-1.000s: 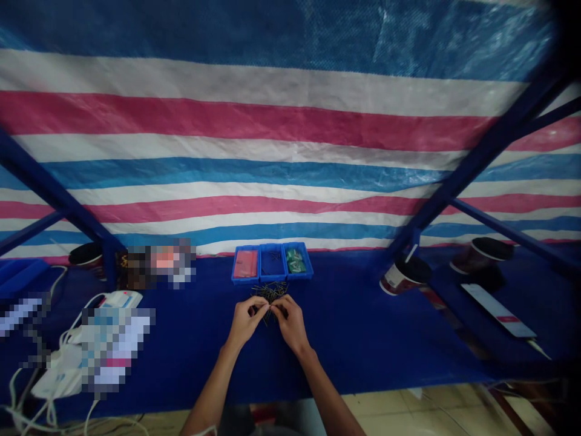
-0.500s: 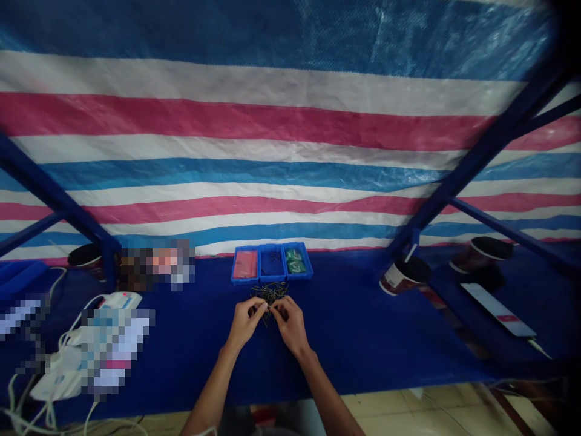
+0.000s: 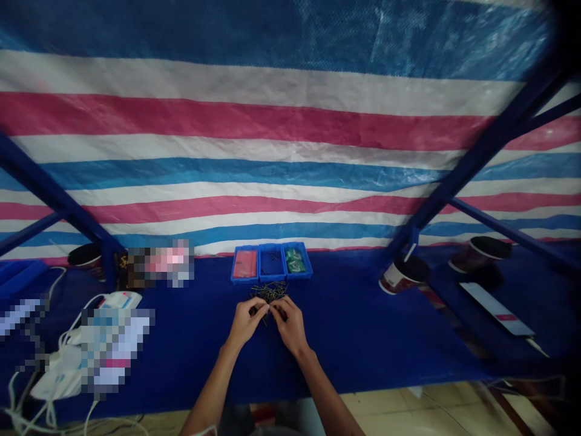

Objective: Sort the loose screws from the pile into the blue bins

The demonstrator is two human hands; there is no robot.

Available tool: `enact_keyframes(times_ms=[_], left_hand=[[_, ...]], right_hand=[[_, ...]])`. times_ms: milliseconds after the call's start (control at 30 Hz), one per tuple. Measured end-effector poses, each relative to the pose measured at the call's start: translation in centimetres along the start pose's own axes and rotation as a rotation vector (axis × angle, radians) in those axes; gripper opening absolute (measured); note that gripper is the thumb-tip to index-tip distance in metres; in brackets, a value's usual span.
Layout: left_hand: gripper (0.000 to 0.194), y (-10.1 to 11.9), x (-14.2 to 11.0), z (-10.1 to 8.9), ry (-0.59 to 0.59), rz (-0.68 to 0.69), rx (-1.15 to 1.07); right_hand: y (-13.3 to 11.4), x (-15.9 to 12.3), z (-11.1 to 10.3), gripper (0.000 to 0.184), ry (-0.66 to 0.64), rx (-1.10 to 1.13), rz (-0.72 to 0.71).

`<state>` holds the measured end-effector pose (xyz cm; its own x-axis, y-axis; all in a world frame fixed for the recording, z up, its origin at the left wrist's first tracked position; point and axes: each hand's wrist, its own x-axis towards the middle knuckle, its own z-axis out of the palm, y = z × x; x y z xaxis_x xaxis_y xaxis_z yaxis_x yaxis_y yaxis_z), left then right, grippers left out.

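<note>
Where loose pins (image 3: 269, 292) lie, blue bins (image 3: 271, 247) behind

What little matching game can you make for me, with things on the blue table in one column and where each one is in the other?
Things:
1. Red packet
2. Green packet
3. A few dark pins
4. Heap of thin dark pins

Places:
A. On the blue cloth, in front of the bins
B. Right bin
C. Left bin
D. Middle bin

Right pairs: 1-C, 2-B, 3-D, 4-A.
</note>
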<state>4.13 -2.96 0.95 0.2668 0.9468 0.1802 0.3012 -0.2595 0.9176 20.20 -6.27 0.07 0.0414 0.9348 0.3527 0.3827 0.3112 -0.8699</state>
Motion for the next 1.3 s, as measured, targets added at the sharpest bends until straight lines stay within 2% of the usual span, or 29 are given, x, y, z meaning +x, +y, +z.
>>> enact_keyframes(times_ms=[333, 633, 1300], left_hand=[[0.034, 0.65, 0.01, -0.15, -0.030, 0.026, 0.014], [0.031, 0.66, 0.02, -0.11, -0.018, 0.040, -0.002], [0.031, 0.48, 0.07, -0.05, -0.021, 0.041, 0.007]], right_hand=[[-0.10, -0.05, 0.00, 0.017, -0.003, -0.024, -0.021], [-0.20, -0.02, -0.01, 0.025, -0.009, -0.045, -0.042], [-0.37, 0.10, -0.04, 0.027, 0.001, -0.190, -0.079]])
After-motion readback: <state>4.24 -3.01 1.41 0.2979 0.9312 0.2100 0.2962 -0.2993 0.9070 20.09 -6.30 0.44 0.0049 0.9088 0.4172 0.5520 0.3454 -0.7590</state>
